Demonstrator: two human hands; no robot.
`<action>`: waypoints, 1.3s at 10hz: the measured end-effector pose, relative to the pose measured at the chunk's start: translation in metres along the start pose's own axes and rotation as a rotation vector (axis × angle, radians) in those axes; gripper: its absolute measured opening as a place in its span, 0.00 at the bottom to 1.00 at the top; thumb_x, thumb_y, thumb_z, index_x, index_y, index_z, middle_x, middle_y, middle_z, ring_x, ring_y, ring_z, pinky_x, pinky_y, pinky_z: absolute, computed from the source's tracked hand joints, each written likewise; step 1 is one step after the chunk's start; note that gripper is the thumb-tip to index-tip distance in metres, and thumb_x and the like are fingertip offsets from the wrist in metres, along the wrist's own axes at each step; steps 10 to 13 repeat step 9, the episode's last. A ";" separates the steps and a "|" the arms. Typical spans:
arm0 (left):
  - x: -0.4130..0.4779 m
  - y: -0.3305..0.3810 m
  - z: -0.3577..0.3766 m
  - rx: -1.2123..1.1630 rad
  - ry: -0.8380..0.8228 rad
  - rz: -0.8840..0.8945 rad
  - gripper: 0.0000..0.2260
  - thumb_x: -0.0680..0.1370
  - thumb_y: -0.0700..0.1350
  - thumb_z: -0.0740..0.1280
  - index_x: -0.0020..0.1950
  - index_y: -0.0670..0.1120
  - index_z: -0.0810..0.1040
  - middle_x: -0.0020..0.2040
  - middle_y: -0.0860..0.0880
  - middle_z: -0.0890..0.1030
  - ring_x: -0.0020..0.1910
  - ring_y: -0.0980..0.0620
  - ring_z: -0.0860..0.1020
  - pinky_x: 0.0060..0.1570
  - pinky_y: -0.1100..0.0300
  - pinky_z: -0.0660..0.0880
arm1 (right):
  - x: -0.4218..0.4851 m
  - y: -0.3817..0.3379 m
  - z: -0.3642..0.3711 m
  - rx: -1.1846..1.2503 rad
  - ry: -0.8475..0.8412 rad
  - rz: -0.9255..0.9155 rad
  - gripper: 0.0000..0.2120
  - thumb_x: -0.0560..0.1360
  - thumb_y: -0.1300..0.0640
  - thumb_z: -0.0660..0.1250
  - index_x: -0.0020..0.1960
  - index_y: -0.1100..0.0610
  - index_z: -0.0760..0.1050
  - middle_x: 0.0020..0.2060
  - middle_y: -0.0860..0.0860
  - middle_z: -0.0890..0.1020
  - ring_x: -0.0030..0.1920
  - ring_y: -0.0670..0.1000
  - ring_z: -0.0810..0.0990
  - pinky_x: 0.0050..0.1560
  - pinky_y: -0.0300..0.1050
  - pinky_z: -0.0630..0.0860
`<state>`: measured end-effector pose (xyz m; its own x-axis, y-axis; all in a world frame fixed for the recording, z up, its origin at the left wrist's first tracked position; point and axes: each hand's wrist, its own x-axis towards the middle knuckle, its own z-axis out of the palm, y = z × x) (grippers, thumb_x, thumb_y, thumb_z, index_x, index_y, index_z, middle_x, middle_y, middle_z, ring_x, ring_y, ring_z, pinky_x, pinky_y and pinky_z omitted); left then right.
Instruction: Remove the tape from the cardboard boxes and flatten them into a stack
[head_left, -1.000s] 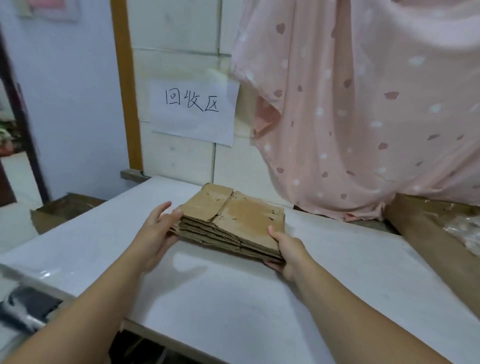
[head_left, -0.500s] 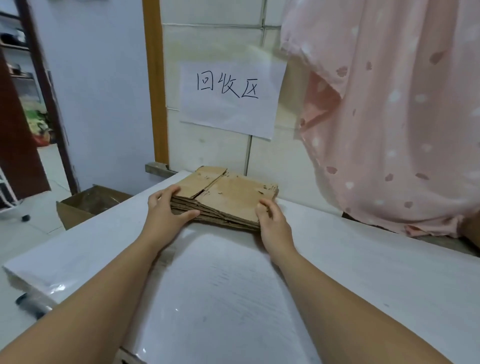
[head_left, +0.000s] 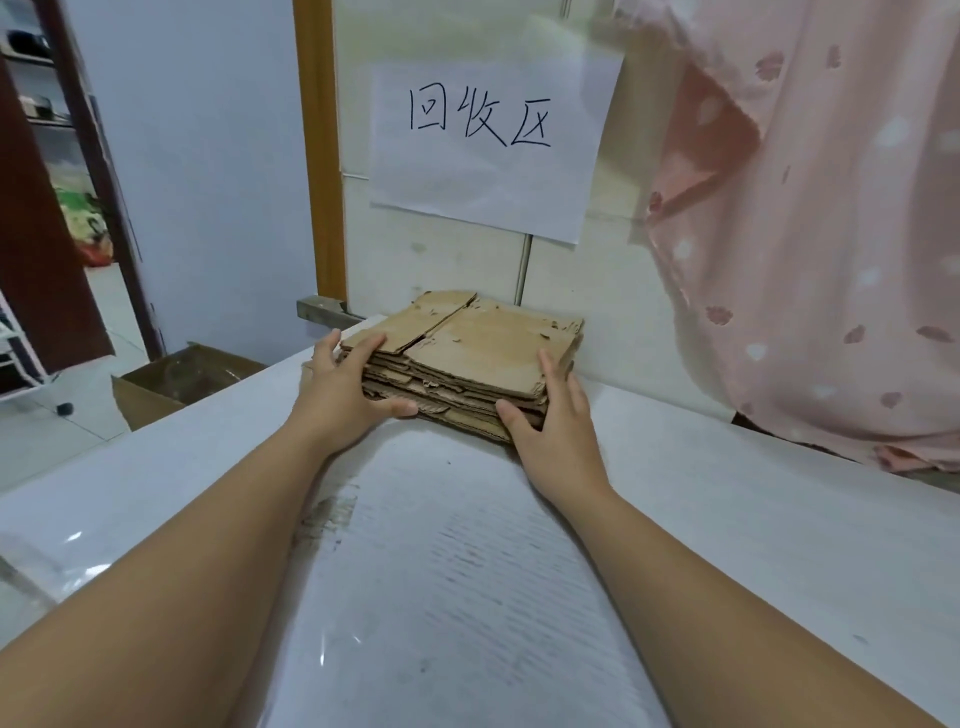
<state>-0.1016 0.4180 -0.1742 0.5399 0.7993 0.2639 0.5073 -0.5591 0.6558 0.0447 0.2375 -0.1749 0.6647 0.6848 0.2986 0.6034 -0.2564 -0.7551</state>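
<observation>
Stacking step: left hand (head_left: 340, 387) and right hand (head_left: 558, 434) grip the flattened cardboard stack (head_left: 488, 351) on the table (head_left: 753, 530); next move probably requires squaring edges, then release.

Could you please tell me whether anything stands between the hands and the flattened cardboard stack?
Nothing visible does: the left hand and the right hand both grip the brown stack of flattened cardboard directly, at its near corners, on the white table.
</observation>
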 end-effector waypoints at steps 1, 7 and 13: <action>0.000 -0.001 0.002 0.138 0.016 -0.028 0.44 0.64 0.65 0.73 0.75 0.62 0.54 0.78 0.48 0.48 0.75 0.37 0.47 0.72 0.41 0.52 | -0.001 0.001 0.001 0.014 0.020 -0.019 0.33 0.77 0.43 0.63 0.76 0.38 0.49 0.77 0.48 0.52 0.76 0.50 0.52 0.72 0.48 0.55; -0.011 0.005 0.002 0.195 0.074 0.121 0.42 0.69 0.60 0.73 0.76 0.60 0.52 0.77 0.49 0.52 0.75 0.44 0.52 0.72 0.45 0.55 | -0.008 -0.005 -0.005 0.091 -0.034 -0.015 0.43 0.71 0.43 0.71 0.74 0.37 0.46 0.77 0.45 0.48 0.76 0.48 0.52 0.70 0.47 0.57; -0.027 0.008 -0.002 -0.113 0.096 0.095 0.34 0.75 0.56 0.68 0.75 0.63 0.52 0.77 0.52 0.54 0.75 0.46 0.53 0.73 0.43 0.54 | -0.011 -0.002 -0.021 0.465 0.108 0.230 0.27 0.75 0.47 0.67 0.71 0.46 0.61 0.67 0.49 0.68 0.62 0.48 0.70 0.59 0.45 0.69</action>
